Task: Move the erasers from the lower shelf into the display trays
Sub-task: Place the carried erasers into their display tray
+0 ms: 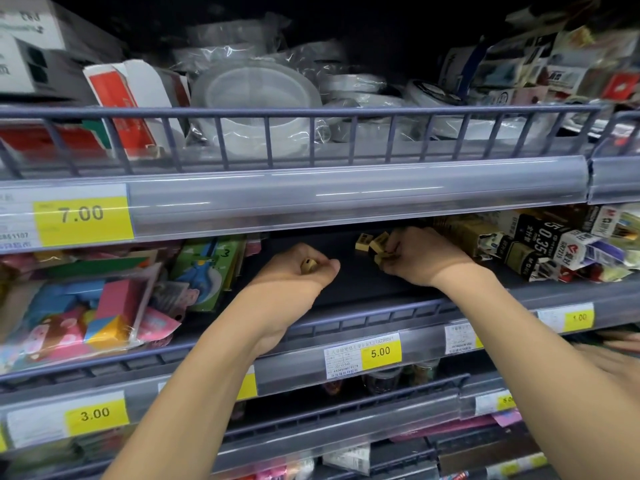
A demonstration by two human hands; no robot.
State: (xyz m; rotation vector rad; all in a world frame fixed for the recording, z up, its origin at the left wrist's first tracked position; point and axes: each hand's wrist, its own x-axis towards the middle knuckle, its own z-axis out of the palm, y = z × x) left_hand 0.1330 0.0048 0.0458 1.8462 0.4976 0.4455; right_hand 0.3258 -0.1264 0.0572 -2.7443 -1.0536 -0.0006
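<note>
Erasers (pixel 372 244), small yellow-tan blocks in printed sleeves, sit in a loose cluster on the dark shelf floor (pixel 353 282) of the middle level, right at the fingertips of the right hand (pixel 415 258). That hand reaches in under the clear price rail (pixel 346 192) with its fingers curled down over the nearest blocks, pinching at least one of them; two more lie just beyond its fingers, toward the back. To the left of it, apart across a bare strip of shelf, the left hand (pixel 298 268) is closed into a loose fist, and a small yellow-brown piece (pixel 309 265) shows between its thumb and forefinger; what that piece is cannot be made out for sure. Both forearms rise from the bottom edge and cross the lower price rails.

Right of the right hand, touching its wrist side, lies a heap of small boxes (pixel 540 247), some black with white print. Left of the left hand stand bright packets (pixel 104 299) in pink, blue and green wrapped in clear film. Above both hands, behind a grey wire rail (pixel 311 114), are stacked clear plastic plates (pixel 256 95) and a red and white carton (pixel 128 102). Yellow price tags (pixel 83 220) sit on the rails, one near the right forearm reading 5.00.
</note>
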